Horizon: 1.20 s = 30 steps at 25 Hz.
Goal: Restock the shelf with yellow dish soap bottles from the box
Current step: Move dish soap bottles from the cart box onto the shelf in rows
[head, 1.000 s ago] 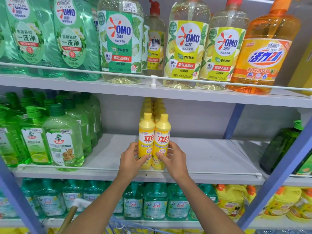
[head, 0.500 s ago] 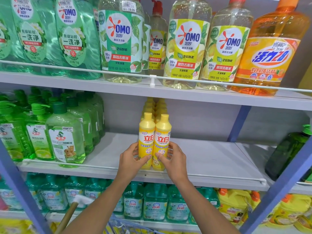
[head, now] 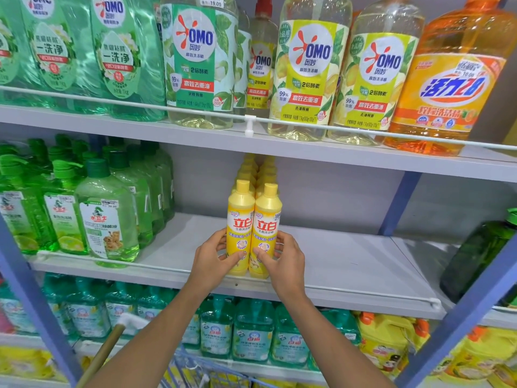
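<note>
The left hand [head: 214,259] grips the lower half of one yellow bottle [head: 240,219], thumb across the label front and fingers curled round the far left side. The right hand [head: 286,261] holds a second yellow bottle [head: 267,219] the same way, thumb on the front and fingers wrapped round the right side. The two bottles stand upright between the hands, touching side by side, caps up, with their bases at the front edge of the middle shelf [head: 341,264].

Straight beyond the hands, two rows of more yellow bottles [head: 247,170] run back toward the rear wall, in line with the held pair. Well to the left of the left hand stands a block of green bottles [head: 109,219] on the same shelf. Far to the right of the right hand a dark green bottle [head: 475,261] leans by the blue upright.

Above the hands, the upper shelf carries large OMO bottles [head: 310,65] and an orange bottle [head: 453,79]. Below the wrists, teal bottles [head: 251,331] fill the lower shelf. Under the left forearm a wooden stick [head: 103,357] slants upward, and blue basket wire [head: 195,372] shows between the forearms.
</note>
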Each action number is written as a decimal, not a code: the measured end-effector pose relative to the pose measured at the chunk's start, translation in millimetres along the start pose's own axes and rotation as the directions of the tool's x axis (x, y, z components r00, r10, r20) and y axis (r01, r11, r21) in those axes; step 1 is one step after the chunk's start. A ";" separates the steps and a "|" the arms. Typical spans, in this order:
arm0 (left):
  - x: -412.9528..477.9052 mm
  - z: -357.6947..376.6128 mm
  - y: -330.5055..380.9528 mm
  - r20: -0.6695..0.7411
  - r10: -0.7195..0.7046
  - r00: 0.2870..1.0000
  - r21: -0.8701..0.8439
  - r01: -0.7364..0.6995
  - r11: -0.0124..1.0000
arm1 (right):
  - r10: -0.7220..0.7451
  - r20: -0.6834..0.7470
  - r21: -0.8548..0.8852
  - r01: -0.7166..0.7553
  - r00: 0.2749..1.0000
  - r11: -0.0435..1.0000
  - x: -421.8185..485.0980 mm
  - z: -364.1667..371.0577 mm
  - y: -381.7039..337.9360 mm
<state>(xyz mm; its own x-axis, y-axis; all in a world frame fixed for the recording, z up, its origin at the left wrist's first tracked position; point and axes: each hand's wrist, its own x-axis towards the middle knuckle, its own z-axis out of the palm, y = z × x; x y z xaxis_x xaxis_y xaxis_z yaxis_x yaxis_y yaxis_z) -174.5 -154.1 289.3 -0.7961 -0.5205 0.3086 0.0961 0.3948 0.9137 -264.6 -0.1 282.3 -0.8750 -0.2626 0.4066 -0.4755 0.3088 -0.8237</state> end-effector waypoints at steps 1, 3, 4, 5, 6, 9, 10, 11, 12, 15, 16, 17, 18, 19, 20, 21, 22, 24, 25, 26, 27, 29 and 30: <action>-1.6 2.4 0.6 -0.030 0.004 1.000 -0.008 -0.004 1.000 | -0.003 -0.007 -0.013 0.003 1.000 1.000 -0.5 -0.4 0.2; -4.8 7.5 0.8 -0.102 0.002 0.995 -0.016 -0.003 1.000 | -0.009 -0.011 -0.023 0.008 1.000 1.000 -0.5 -1.3 0.4; -5.5 9.2 1.2 -0.125 -0.003 0.992 -0.014 0.001 1.000 | -0.008 -0.007 -0.022 0.008 1.000 1.000 -0.2 -1.3 -0.8; -5.7 10.1 0.3 -0.138 -0.005 0.990 -0.007 0.004 1.000 | -0.006 -0.004 -0.024 0.006 1.000 1.000 -0.6 -0.8 -1.4; -4.8 10.1 -0.8 -0.138 -0.004 0.990 0.002 0.005 1.000 | -0.002 -0.005 -0.029 0.002 1.000 1.000 -0.6 0.0 -1.5; -3.3 9.9 -0.8 -0.114 0.001 0.993 0.022 0.002 1.000 | 0.015 -0.001 -0.038 -0.015 1.000 0.999 -0.6 0.3 -0.6; -3.7 10.2 0.3 -0.116 -0.002 0.993 0.029 0.005 1.000 | 0.015 0.005 -0.041 -0.015 1.000 0.999 -0.6 -0.3 -0.7; -4.2 10.6 0.9 -0.118 -0.006 0.993 0.034 0.010 0.999 | 0.013 0.012 -0.050 -0.012 1.000 0.999 -0.4 -0.8 -1.3; -4.8 11.0 2.1 -0.117 -0.009 0.993 0.043 0.014 0.999 | 0.013 0.019 -0.067 -0.012 1.000 0.998 -0.4 -2.1 -3.9; -6.3 9.2 10.8 -0.089 -0.025 0.996 0.095 0.034 0.995 | 0.032 0.062 -0.120 -0.024 0.998 0.992 1.7 -5.4 -11.6; -7.1 7.1 16.2 -0.067 -0.047 0.997 0.115 0.054 0.992 | 0.037 0.093 -0.132 -0.024 0.995 0.991 2.2 -7.7 -15.6; -7.8 4.0 19.9 -0.038 -0.081 0.996 0.149 0.086 0.985 | 0.036 0.131 -0.147 -0.016 0.991 0.989 2.2 -11.1 -18.9; -9.7 -0.1 24.1 -0.001 -0.117 0.993 0.217 0.115 0.969 | 0.034 0.171 -0.173 -0.004 0.985 0.985 0.6 -16.0 -22.2; -11.5 -5.8 27.5 0.045 -0.153 0.987 0.321 0.131 0.938 | 0.034 0.210 -0.211 0.011 0.977 0.978 -3.2 -22.1 -27.0; -15.8 -13.3 31.8 0.101 -0.173 0.980 0.443 0.111 0.890 | 0.035 0.242 -0.261 0.031 0.970 0.965 -10.4 -30.0 -34.0; -21.3 -20.7 34.5 0.166 -0.179 0.970 0.557 0.057 0.828 | 0.035 0.273 -0.316 0.055 0.961 0.947 -18.1 -36.8 -38.7; -28.6 -27.4 37.7 0.233 -0.178 0.956 0.651 -0.017 0.759 | 0.035 0.306 -0.374 0.087 0.951 0.923 -26.6 -42.6 -42.4; -47.0 -40.0 46.4 0.360 -0.172 0.917 0.768 -0.187 0.612 | 0.046 0.374 -0.487 0.154 0.926 0.860 -47.2 -51.2 -50.8; -59.3 -45.1 50.3 0.418 -0.167 0.893 0.801 -0.275 0.532 | 0.061 0.403 -0.541 0.185 0.913 0.820 -60.4 -54.9 -55.6; -72.7 -47.8 54.4 0.462 -0.155 0.873 0.818 -0.352 0.455 | 0.075 0.431 -0.588 0.217 0.899 0.779 -73.6 -58.6 -60.6; -86.2 -50.1 55.4 0.497 -0.138 0.857 0.821 -0.413 0.396 | 0.077 0.454 -0.626 0.256 0.888 0.736 -87.1 -61.5 -64.7; -116.1 -52.8 54.0 0.551 -0.117 0.826 0.800 -0.483 0.357 | 0.075 0.493 -0.676 0.327 0.867 0.660 -118.7 -67.1 -75.1; -133.5 -54.1 49.6 0.567 -0.126 0.814 0.790 -0.494 0.364 | 0.080 0.507 -0.692 0.350 0.858 0.632 -137.9 -69.1 -78.7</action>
<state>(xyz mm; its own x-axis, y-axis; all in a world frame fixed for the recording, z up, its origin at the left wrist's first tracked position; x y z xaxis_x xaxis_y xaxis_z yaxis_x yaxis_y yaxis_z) -31.1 -106.0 307.7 -0.9989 -0.0441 -0.0136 -0.0437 0.9986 -0.0282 -112.8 75.0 318.5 -0.7430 -0.6641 0.0833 -0.6693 0.7356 -0.1045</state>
